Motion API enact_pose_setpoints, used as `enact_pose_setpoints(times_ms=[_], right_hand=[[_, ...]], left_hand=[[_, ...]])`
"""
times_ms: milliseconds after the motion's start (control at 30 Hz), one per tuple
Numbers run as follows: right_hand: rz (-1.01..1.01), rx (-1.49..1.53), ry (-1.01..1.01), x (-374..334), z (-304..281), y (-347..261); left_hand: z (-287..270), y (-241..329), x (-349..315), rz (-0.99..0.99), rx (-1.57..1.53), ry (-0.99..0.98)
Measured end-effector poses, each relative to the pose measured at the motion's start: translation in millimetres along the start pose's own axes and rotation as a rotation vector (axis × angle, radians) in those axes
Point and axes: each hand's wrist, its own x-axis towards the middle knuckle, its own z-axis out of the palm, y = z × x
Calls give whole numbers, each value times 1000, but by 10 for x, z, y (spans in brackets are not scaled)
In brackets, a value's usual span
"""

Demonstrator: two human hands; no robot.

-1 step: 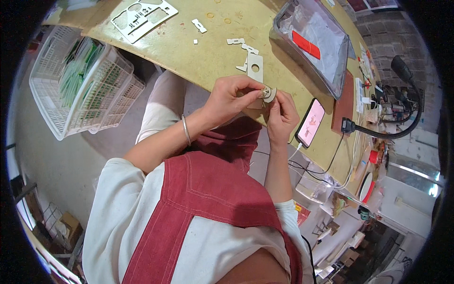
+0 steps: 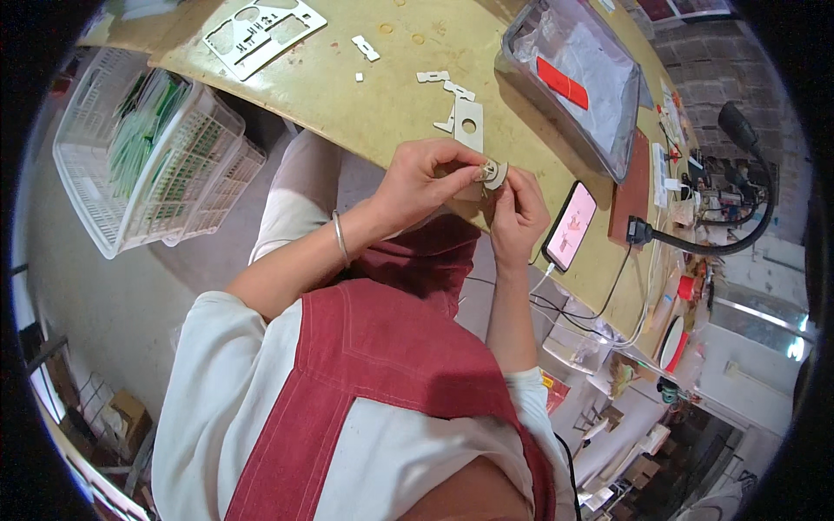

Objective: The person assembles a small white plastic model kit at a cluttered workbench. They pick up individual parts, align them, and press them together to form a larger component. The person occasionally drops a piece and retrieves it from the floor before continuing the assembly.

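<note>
Both hands meet over the near edge of the yellow table (image 2: 339, 95). Between them is a small assembly of pale flat pieces (image 2: 493, 174), with a rounded disc-like part on its right side. My left hand (image 2: 421, 178), a metal bangle on its wrist, pinches it from the left with thumb and forefinger. From the right, the fingertips of my right hand (image 2: 519, 213) close on its rounded edge. Fingers cover part of the assembly, so its full shape is hidden. Just beyond my hands lies a pale flat plate with a round hole (image 2: 470, 139).
Small pale cut pieces (image 2: 432, 76) and a cut-out sheet (image 2: 287, 52) lie farther back. A grey tray (image 2: 608, 143) holds plastic bags and a red item. A lit phone (image 2: 573, 226) with cable lies right, near a gooseneck lamp (image 2: 756, 234). White baskets (image 2: 165, 191) stand left.
</note>
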Motion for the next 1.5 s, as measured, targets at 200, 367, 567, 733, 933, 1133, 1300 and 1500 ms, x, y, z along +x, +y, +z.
enact_pose_setpoints(times_ms=[200,367,567,733,933,1133,1300,1500], right_hand=[[-51,-68,-46,48,-13,-53],[-25,-55,-81,64,-46,-69],[7,-5,-112,55,-31,-126],[4,-51,-110,73,-29,-173],[-83,-70,-68,77,-10,-113],[-69,-11,-26,19,63,-91],[-124,-63,45,26,172,-77],[-220,-155,97,61,267,-50]], left_hand=[[-59,-21,28,-71,-94,-38],[-88,2,44,-126,-193,-81],[-115,-21,46,-187,-239,-103],[-128,2,54,-202,-257,-109],[-144,34,49,-220,-170,-111],[-166,-19,73,-189,-202,-86],[-201,82,98,-202,-133,-46],[-260,54,155,-158,-21,-4]])
